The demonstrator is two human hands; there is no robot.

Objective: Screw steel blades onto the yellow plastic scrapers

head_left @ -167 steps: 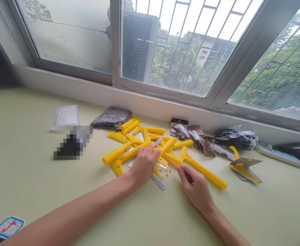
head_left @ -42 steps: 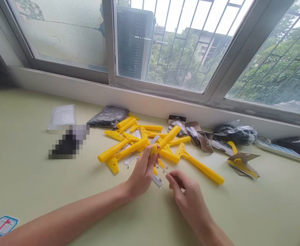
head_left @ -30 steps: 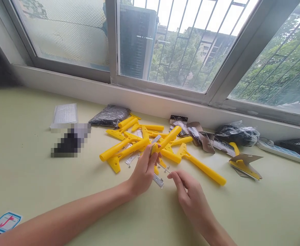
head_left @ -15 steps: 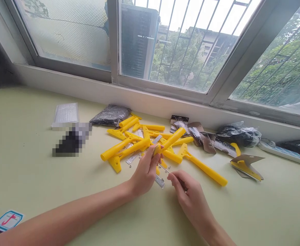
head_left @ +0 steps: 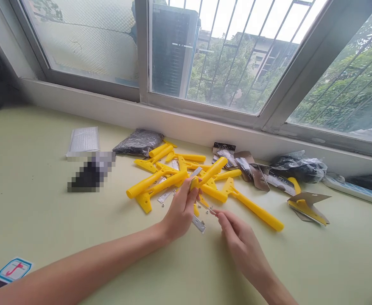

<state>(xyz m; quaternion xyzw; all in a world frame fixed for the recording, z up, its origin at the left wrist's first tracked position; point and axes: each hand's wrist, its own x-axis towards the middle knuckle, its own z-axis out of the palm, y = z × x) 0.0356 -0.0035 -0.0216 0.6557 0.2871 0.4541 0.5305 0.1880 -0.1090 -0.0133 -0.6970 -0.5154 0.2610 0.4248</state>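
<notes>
My left hand (head_left: 182, 212) is closed around the head end of a yellow plastic scraper (head_left: 216, 169), whose handle points up and to the right. In my right hand (head_left: 236, 235) the fingers pinch a thin screwdriver (head_left: 208, 208). Its slim metal shaft reaches toward the scraper's head; its handle is hidden by the fingers, and whether the tip touches cannot be made out. Under the hands lie a wrapped metal blade (head_left: 199, 223) and several small nuts (head_left: 207, 212). More yellow scrapers (head_left: 255, 209) are heaped just behind.
A black plastic-wrapped packet (head_left: 138, 142) and a clear plastic case (head_left: 84, 140) lie at the back left. Card packaging (head_left: 252, 169), a black bag (head_left: 298, 166) and a power strip (head_left: 353, 188) line the window wall. At right, a scraper head (head_left: 309, 210) sits in folded card.
My right hand has moved slightly right and back with the screwdriver, away from the scraper's head. My left hand keeps its hold. The view has shifted a little.
</notes>
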